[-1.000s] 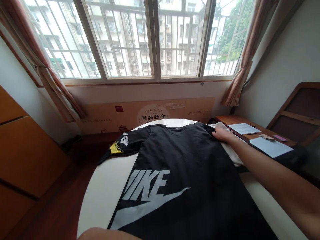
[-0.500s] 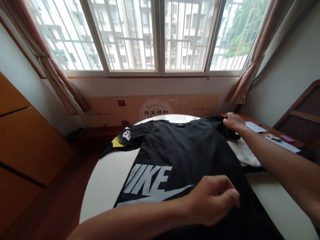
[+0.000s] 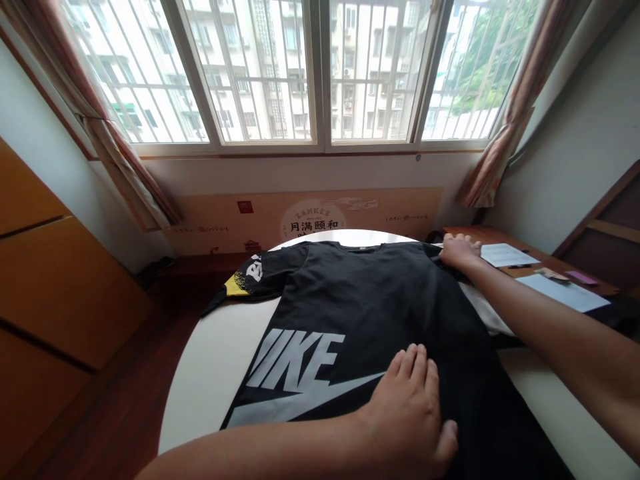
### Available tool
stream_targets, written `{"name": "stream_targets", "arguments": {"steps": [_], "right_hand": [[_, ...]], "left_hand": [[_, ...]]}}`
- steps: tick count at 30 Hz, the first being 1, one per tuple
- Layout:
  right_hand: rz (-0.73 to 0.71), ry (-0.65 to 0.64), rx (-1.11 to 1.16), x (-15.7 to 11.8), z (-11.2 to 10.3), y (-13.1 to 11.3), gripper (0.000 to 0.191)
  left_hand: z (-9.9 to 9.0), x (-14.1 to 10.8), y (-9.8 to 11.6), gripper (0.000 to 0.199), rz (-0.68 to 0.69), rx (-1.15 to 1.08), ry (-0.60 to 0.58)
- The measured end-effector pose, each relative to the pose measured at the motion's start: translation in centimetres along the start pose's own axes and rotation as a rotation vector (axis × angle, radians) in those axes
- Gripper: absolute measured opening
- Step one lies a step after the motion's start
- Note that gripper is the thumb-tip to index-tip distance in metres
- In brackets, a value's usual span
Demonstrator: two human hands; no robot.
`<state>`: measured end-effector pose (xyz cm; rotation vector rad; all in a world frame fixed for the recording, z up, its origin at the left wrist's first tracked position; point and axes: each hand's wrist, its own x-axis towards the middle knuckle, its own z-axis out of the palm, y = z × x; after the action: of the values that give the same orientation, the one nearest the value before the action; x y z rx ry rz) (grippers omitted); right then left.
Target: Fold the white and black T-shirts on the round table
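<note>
A black Nike T-shirt (image 3: 380, 300) lies spread on a round white table (image 3: 210, 373), with its grey logo print (image 3: 295, 373) facing up and its collar at the far side. My left hand (image 3: 407, 413) presses flat on the shirt's lower part, fingers spread, just right of the swoosh. My right hand (image 3: 460, 252) rests on the far right shoulder, where the sleeve is tucked out of sight beneath. A white cloth (image 3: 483, 310) shows under my right forearm. The other sleeve (image 3: 255, 277), with a yellow and white print, stretches left.
A wooden desk (image 3: 493, 235) at the right holds sheets of paper (image 3: 505, 255) and a small pink card (image 3: 581, 277). A barred window (image 3: 250, 73) stands behind the table, and an orange wooden cabinet (image 3: 60, 287) stands at the left.
My left hand has come in over the shirt and gone from curled to flat on it. My right hand has let the far sleeve down and lies on the shoulder.
</note>
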<state>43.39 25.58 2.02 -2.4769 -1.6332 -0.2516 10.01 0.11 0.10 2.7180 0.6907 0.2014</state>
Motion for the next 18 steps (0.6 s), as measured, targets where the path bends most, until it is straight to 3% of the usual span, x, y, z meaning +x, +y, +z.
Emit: {"name": "stream_targets", "arguments": {"steps": [5, 9, 13, 18], "right_hand": [[-0.276, 0.052, -0.012, -4.0, -0.9, -5.5, 0.056], [-0.365, -0.117, 0.074, -7.2, 0.0, -8.6, 0.072], [-0.344, -0.218, 0.137, -8.2, 1.2, -8.8, 0.075], [-0.253, -0.22, 0.232, -5.6, 1.9, -6.2, 0.075]], "left_hand": [[-0.9, -0.1, 0.4, 0.093, -0.049, -0.146, -0.049], [-1.1, -0.3, 0.7, 0.092, -0.123, -0.203, -0.056], [-1.1, -0.7, 0.6, 0.077, -0.175, -0.202, -0.03], [-0.8, -1.2, 0.0, 0.077, -0.076, -0.2, -0.006]]}}
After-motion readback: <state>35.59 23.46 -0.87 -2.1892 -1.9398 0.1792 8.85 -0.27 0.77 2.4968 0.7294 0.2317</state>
